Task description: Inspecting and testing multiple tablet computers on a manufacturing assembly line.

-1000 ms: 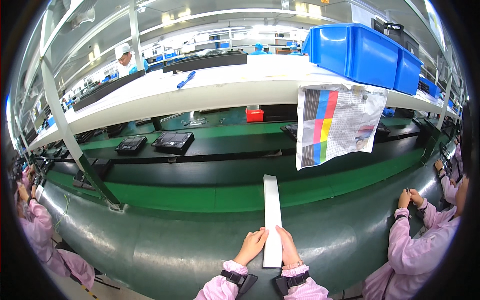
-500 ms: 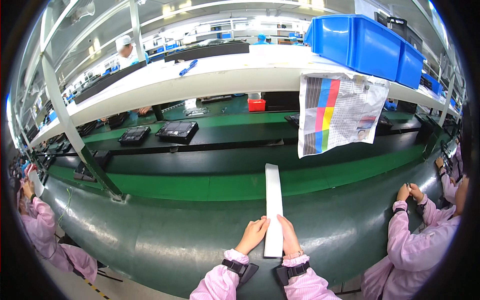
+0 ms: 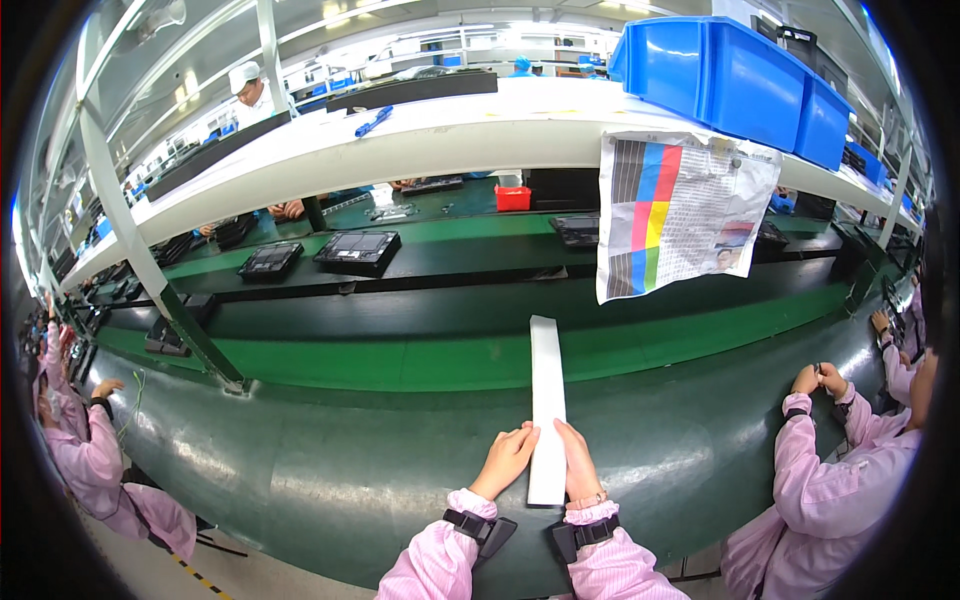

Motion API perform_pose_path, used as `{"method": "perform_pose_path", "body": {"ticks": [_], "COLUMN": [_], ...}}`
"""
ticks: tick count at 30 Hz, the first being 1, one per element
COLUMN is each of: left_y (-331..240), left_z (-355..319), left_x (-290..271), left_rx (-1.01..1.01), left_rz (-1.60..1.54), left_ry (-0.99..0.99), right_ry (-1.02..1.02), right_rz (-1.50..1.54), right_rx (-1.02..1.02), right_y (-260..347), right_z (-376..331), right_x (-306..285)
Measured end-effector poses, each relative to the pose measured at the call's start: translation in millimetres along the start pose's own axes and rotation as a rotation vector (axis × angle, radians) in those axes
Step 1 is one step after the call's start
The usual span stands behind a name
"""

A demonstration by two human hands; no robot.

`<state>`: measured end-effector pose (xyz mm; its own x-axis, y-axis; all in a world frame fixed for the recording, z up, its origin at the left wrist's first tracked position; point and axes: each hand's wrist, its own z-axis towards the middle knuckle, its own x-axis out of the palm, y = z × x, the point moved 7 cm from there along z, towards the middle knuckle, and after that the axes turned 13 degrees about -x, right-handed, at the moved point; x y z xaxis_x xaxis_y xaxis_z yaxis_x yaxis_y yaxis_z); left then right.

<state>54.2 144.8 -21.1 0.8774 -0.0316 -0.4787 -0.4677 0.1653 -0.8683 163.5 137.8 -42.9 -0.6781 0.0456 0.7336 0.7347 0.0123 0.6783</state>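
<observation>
A long, narrow white strip [image 3: 545,385], perhaps a slim box, points away from me over the dark green bench. On its left edge my left hand [image 3: 506,460] is closed, thumb and fingers pressed against the side. Opposite it, my right hand [image 3: 577,462] grips the right edge, with the thumb near the top face and the other fingers mostly hidden. The strip's far end reaches over the bright green band behind the bench. Both my wrists carry black strapped bands over pink sleeves.
A white shelf [image 3: 450,145] crosses above the bench, bearing blue bins [image 3: 710,80] and a blue pen [image 3: 373,122]. A printed colour sheet [image 3: 690,220] hangs from it. Black devices [image 3: 357,252] lie on the line behind. Co-workers in pink sit left and right [image 3: 835,470].
My view has tilted slightly, so the scene sits a little higher. My grip on the white strip looks the same. The left co-worker's hand has moved over the bench.
</observation>
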Motion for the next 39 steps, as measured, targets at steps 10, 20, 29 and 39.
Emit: {"method": "perform_pose_path", "body": {"ticks": [10, 20, 29, 39], "left_y": [-0.4, -4.2, -5.9, -3.1], "left_z": [0.1, 0.2, 0.5, 0.0], "left_x": [-0.3, -3.9, -3.9, -0.7], "left_rx": [-0.046, -0.039, -0.033, -0.068], "left_rz": [-0.003, -0.018, -0.037, -0.007], "left_ry": [0.047, 0.027, 0.039, 0.072], "right_ry": [0.055, -0.019, -0.015, -0.004], "right_rz": [0.034, 0.004, 0.015, 0.03], "right_rx": [-0.049, -0.001, 0.01, 0.005], "right_y": [4.8, 0.6, 2.5, 1.0], "right_z": [-0.1, -0.2, -0.9, 0.1], "right_x": [6.3, -0.2, 3.6, 3.0]}}
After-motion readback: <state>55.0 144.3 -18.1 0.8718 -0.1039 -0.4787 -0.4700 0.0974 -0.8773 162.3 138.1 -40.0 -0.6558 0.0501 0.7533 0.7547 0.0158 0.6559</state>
